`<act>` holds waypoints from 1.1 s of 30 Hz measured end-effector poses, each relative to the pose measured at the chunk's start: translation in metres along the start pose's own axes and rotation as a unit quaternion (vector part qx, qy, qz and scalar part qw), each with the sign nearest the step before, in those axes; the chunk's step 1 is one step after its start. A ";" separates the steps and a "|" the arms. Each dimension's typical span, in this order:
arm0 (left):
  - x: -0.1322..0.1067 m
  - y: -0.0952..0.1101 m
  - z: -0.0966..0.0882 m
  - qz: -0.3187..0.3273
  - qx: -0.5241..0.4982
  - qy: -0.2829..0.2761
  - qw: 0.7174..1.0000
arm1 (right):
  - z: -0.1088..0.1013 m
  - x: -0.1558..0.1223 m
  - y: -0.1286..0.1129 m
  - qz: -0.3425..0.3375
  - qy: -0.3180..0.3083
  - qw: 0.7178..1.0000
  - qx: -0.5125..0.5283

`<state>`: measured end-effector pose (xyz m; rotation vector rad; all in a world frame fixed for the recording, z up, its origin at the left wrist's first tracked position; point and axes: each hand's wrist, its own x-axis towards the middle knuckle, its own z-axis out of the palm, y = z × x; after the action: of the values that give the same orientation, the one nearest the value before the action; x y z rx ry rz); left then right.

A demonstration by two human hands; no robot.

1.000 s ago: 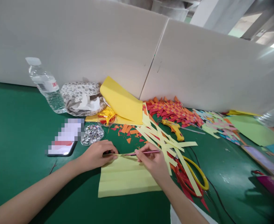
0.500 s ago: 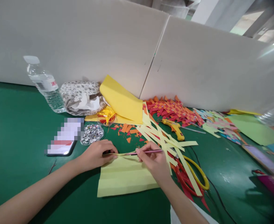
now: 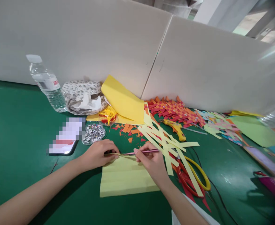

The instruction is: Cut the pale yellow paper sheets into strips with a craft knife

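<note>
Pinching top edge of pale-yellow paper sheet (image 3: 123, 179) w/ L hand (image 3: 100, 154); 1 sheet, on green table (image 3: 132, 211), R end hidden by R hand (image 3: 151, 159), which grips 1 slim pink pen-like tool (image 3: 153, 151) along same edge. Just R: overlapping pale-yellow paper strips (image 3: 189, 172), count unclear, partly over yellow loop handle (image 3: 204, 175). Beyond: 1 yellow glue gun (image 3: 178, 131). L side: 1 labelled clear plastic bottle (image 3: 49, 86), 1 dark-edged phone (image 3: 68, 137), googly eyes (image 3: 94, 133), too many to count.

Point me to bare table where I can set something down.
Bare green tabletop lies left of the phone, beyond the left forearm. More lies nearer than the pale yellow sheet, between that arm and the right forearm. Crowded: beside and beyond the right hand, with paper strips and a glue gun.
</note>
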<state>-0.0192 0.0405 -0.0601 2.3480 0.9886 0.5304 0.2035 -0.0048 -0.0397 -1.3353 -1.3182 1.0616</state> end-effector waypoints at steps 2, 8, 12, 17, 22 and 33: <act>0.000 0.000 0.000 -0.004 -0.001 0.001 1.000 | -0.001 0.000 0.000 0.004 0.003 1.000 0.006; -0.010 -0.001 -0.006 -0.016 -0.010 -0.002 1.000 | -0.004 0.000 -0.001 0.007 0.000 1.000 0.003; -0.021 -0.001 -0.011 -0.032 -0.009 0.009 0.999 | -0.005 0.000 -0.002 0.007 -0.002 1.000 -0.010; -0.026 0.000 -0.012 -0.054 -0.012 0.009 0.998 | -0.011 0.002 -0.003 -0.002 0.007 1.000 -0.015; -0.024 0.000 -0.009 -0.065 -0.021 0.016 0.997 | -0.016 0.002 -0.008 -0.023 0.028 0.999 0.009; -0.024 -0.002 -0.009 -0.058 -0.021 0.018 0.998 | 0.017 -0.004 -0.017 0.022 -0.035 0.999 -0.016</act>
<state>-0.0407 0.0268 -0.0577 2.2366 1.1118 0.5452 0.1837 -0.0088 -0.0264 -1.3676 -1.3674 1.1300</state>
